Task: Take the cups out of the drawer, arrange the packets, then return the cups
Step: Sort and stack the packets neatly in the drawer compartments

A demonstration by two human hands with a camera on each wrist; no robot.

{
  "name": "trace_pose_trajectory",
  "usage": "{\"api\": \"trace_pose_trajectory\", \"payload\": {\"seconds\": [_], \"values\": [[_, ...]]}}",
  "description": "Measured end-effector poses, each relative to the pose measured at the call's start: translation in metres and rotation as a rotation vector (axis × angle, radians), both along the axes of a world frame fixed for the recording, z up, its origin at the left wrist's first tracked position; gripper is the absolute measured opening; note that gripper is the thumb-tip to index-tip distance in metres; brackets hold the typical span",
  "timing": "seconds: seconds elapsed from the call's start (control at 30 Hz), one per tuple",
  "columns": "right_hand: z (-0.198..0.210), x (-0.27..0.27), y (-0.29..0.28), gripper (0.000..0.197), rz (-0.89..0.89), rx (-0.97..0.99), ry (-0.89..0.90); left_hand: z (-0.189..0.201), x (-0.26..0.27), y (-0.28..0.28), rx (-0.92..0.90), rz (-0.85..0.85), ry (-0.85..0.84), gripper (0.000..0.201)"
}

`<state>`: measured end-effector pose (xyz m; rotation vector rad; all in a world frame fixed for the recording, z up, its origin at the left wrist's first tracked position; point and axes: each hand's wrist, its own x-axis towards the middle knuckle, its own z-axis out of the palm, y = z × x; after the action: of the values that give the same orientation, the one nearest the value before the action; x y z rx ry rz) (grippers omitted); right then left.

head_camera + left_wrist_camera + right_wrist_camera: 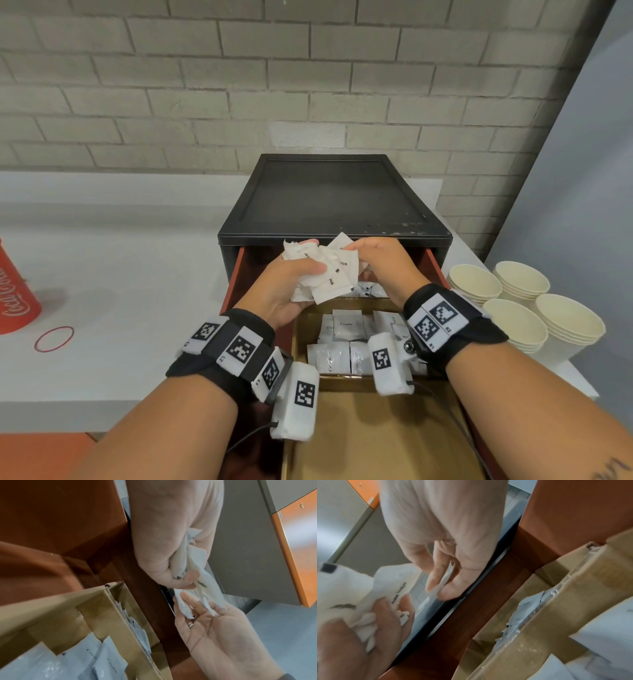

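The drawer [236,274] of a black box stands pulled out, with brown card dividers [346,301] holding white packets [346,325]. Above its back section my left hand [294,277] grips a loose bunch of white packets [332,277]. My right hand [359,250] pinches one packet at the top of that bunch. In the right wrist view, thumb and finger of the right hand [443,582] squeeze a thin packet edge. The left wrist view has the left hand [171,547] closed round the packets [193,561]. Several stacks of cream paper cups [513,318] stand on the counter right of the drawer.
A red Coca-Cola cup [13,291] and a red rubber band [54,339] lie on the white counter [120,257] to the left. A brick wall runs behind the box. The drawer's front card compartment [376,438] holds nothing.
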<state>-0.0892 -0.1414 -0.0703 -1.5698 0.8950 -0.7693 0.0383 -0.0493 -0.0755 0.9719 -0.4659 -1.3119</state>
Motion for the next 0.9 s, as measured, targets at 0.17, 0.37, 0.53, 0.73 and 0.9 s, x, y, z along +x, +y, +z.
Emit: {"api": "trace_pose_trajectory", "payload": {"seconds": [0.17, 0.37, 0.53, 0.73, 0.9], "values": [[0.0, 0.005, 0.004, 0.021, 0.146, -0.015, 0.111, 0.002, 0.0, -0.001, 0.022, 0.024, -0.049, 0.041], [0.004, 0.002, -0.01, 0.016, 0.071, -0.028, 0.089, -0.006, 0.006, -0.012, 0.059, 0.098, -0.05, 0.05], [-0.004, -0.004, -0.014, 0.02, 0.083, -0.017, 0.15, -0.009, 0.006, -0.013, 0.047, 0.169, 0.049, 0.047], [-0.011, -0.005, 0.001, 0.025, 0.092, 0.184, 0.015, -0.02, 0.0, -0.013, 0.013, 0.187, 0.075, 0.046], [-0.016, -0.004, 0.011, 0.015, 0.148, 0.368, -0.072, -0.026, 0.001, -0.015, 0.019, 0.243, 0.041, 0.043]]}}
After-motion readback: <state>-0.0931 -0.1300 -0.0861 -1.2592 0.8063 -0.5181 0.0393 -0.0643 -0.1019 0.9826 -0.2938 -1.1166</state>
